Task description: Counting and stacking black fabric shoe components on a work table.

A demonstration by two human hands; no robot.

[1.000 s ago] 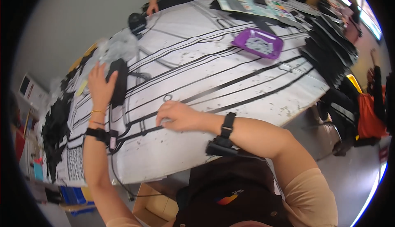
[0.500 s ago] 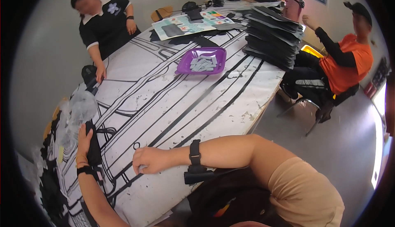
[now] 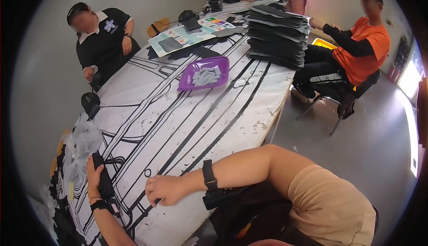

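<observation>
My left hand (image 3: 93, 174) rests at the left side of the table with its fingers stretched out. Its side lies against a long black cloth-like item (image 3: 105, 179), and a heap of clear plastic bags (image 3: 84, 141) sits just beyond the fingertips. Over the near part of the table, my right hand (image 3: 167, 191) is closed, fingers curled downward. Whatever those fingers hold, if anything, is hidden. Farther up the table stands a purple tray (image 3: 186, 75) with several small pale grey strips (image 3: 206, 77) in it.
The white table (image 3: 214, 125) has black line drawings. A tall stack of dark grey sheets (image 3: 274, 38) stands at its far right, beside a printed board (image 3: 180, 41). One person (image 3: 104, 41) stands at the far left; another in orange (image 3: 368, 41) sits at the right.
The view has shifted, so the table things appear farther left. The person at the far left has drawn a hand back from the table. My hands stay in about the same places.
</observation>
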